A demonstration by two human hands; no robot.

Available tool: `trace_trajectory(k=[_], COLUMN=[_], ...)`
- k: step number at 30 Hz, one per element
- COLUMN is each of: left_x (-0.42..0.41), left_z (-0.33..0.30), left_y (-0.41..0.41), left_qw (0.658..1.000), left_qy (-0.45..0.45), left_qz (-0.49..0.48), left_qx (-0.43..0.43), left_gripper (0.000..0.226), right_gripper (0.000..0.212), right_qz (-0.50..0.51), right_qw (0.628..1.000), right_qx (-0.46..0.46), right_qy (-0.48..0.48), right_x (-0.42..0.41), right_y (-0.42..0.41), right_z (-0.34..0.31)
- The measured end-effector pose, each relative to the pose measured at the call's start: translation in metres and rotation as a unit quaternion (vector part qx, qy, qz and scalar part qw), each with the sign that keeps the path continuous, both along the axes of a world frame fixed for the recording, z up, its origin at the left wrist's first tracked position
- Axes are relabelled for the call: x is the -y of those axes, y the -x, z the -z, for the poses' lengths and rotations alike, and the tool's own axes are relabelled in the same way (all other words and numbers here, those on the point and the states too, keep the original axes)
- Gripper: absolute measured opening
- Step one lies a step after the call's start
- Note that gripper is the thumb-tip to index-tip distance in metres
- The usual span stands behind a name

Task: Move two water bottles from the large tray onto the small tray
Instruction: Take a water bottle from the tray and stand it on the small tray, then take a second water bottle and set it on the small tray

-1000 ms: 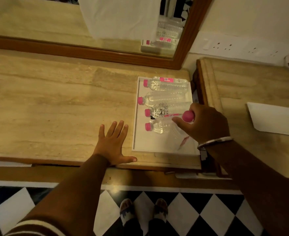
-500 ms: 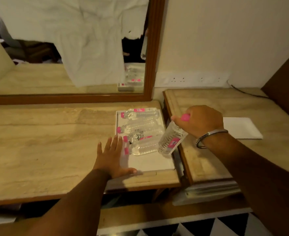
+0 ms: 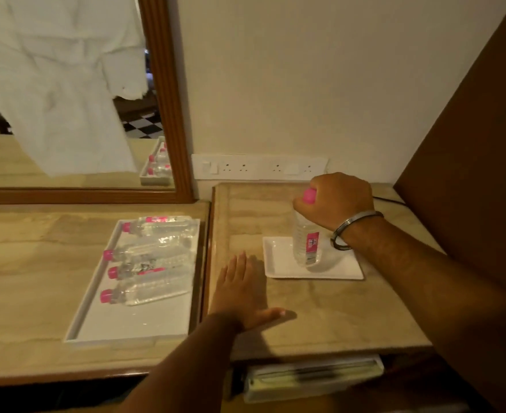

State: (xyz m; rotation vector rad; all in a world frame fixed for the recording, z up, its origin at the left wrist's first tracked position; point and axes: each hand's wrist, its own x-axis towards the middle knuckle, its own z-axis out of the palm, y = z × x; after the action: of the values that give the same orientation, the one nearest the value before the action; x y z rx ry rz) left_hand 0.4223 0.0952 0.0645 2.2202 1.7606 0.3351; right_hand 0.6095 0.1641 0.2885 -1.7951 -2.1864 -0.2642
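A clear water bottle (image 3: 306, 245) with a pink cap stands upright on the small white tray (image 3: 278, 263) on the right-hand table. My right hand (image 3: 338, 201) grips its top around the cap. Several more pink-capped bottles (image 3: 147, 272) lie on their sides in the large white tray (image 3: 132, 323) on the left counter. My left hand (image 3: 242, 293) rests flat, fingers spread, on the right table just left of the small tray, holding nothing.
A wood-framed mirror (image 3: 168, 99) stands behind the left counter. A white socket strip (image 3: 259, 167) runs along the wall, and a dark cable (image 3: 391, 201) trails behind my right wrist. A brown panel (image 3: 469, 144) closes the right side. Papers (image 3: 311, 377) sit under the right table.
My right hand carried the bottle from above the large tray to the right and stood it upright on the small tray. My left hand shifted from the left counter onto the right table.
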Motion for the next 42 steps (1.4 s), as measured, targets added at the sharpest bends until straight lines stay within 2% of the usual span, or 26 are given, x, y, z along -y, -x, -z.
trace_trajectory(k=[3,6,13,28,34,37,42], left_x=[0.004,0.005,0.003,0.005,0.007,0.012,0.017], left_z=[0.017,0.023,0.023,0.019,0.013,0.004,-0.009], left_y=[-0.026,-0.030,-0.027,-0.027,-0.022,0.006,0.123], left_qw=[0.998,0.996,0.996,0.996,0.995,0.995,0.989], left_qy=[0.047,0.042,0.034,0.035,0.057,0.044,0.015], left_qz=[-0.035,-0.047,-0.033,-0.030,-0.023,-0.042,-0.072], left_qx=[-0.018,-0.058,-0.071,-0.079,-0.074,-0.077,-0.126], left_gripper=[0.150,0.148,0.146,0.146,0.146,0.144,0.134], right_gripper=[0.042,0.043,0.048,0.092,0.092,0.095,0.090], right_qz=[-0.013,-0.015,-0.006,-0.032,-0.052,-0.076,-0.142], right_qw=[1.000,0.999,0.998,0.995,0.998,0.996,0.989], right_qx=[-0.018,-0.037,-0.045,0.045,-0.008,-0.015,0.016], right_qy=[0.002,0.019,0.053,0.078,0.019,-0.039,-0.029], right_x=[-0.010,-0.019,-0.036,-0.039,-0.035,-0.029,-0.014], right_y=[-0.024,-0.038,-0.036,-0.036,-0.030,-0.004,0.071], right_z=[0.014,0.028,0.050,0.044,0.030,0.019,0.033])
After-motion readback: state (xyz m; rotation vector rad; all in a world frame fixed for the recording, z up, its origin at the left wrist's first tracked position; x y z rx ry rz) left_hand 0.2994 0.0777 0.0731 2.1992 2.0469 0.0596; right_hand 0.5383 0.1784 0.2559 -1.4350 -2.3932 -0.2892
